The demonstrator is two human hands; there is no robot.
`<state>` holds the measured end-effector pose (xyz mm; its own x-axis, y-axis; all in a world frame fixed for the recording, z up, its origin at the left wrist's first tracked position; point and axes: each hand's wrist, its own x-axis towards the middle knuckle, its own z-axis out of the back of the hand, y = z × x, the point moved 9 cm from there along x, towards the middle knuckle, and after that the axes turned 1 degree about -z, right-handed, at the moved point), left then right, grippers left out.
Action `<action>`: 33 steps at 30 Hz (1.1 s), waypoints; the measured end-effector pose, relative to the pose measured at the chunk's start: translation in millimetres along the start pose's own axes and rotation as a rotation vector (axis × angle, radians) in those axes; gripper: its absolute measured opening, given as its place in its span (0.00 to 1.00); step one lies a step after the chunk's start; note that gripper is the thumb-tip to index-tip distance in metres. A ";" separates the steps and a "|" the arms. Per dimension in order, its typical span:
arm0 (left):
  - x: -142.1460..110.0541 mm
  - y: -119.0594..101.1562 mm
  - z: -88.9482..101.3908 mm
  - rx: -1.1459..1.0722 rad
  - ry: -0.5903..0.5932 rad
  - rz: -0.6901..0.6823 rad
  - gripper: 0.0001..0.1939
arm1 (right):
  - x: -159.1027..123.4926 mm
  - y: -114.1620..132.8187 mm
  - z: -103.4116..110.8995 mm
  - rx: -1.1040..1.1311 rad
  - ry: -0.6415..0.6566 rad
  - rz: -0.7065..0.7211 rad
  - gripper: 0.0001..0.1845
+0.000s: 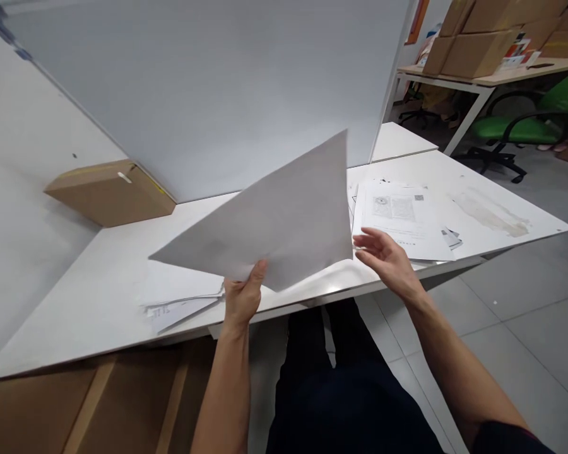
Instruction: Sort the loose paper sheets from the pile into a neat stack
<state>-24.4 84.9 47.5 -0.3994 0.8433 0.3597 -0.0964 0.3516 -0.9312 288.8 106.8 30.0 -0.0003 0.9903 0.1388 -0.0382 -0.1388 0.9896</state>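
Observation:
My left hand (243, 295) pinches the near edge of a blank white sheet of paper (274, 224) and holds it tilted above the white desk (99, 284). My right hand (383, 258) hovers open beside the sheet's right corner, fingers spread, holding nothing. Just beyond that hand lies a stack of printed papers (404, 221). A few more sheets (180, 306) lie flat on the desk under and left of my left hand.
A closed cardboard box (111, 192) sits at the desk's back left against a white partition (208, 88). Flat cardboard (89, 403) leans below the desk edge. Back right stand a table with several cartons (483, 38) and a green office chair (525, 126).

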 end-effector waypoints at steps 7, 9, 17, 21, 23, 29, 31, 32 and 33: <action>9.5 -11.3 -20.8 0.119 0.133 -0.062 0.16 | 34.5 14.5 -46.6 0.139 0.099 0.105 0.17; 8.4 7.2 -20.6 0.121 0.181 0.012 0.16 | 34.4 -4.9 -54.2 0.205 0.125 0.043 0.16; 7.2 22.0 -16.6 0.062 0.107 0.061 0.16 | 31.9 -17.1 -54.4 0.086 0.123 0.020 0.16; -11.9 10.5 -22.7 0.108 0.097 0.130 0.16 | 16.7 3.3 -30.4 -0.268 0.000 0.102 0.14; -28.3 16.3 -27.2 0.119 0.152 0.234 0.17 | 4.5 8.0 -16.8 -0.430 -0.015 0.091 0.14; -97.4 66.6 -50.4 0.247 0.684 0.645 0.22 | -39.1 -38.5 1.7 -0.457 0.375 -0.357 0.15; -100.9 74.2 -46.3 0.376 0.722 0.631 0.23 | -56.8 -57.9 8.4 -0.303 0.434 -0.559 0.17; -94.0 74.2 -42.4 0.463 0.680 0.564 0.23 | -64.6 -65.2 11.4 -0.223 0.442 -0.641 0.18; -83.9 71.7 -39.3 0.549 0.619 0.469 0.22 | -71.0 -70.8 14.2 -0.156 0.442 -0.704 0.19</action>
<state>37.9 55.3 -47.1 0.0323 0.9709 -0.2374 -0.5268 -0.1853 -0.8296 305.8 46.3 -49.4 -0.3142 0.7607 -0.5680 -0.3130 0.4818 0.8185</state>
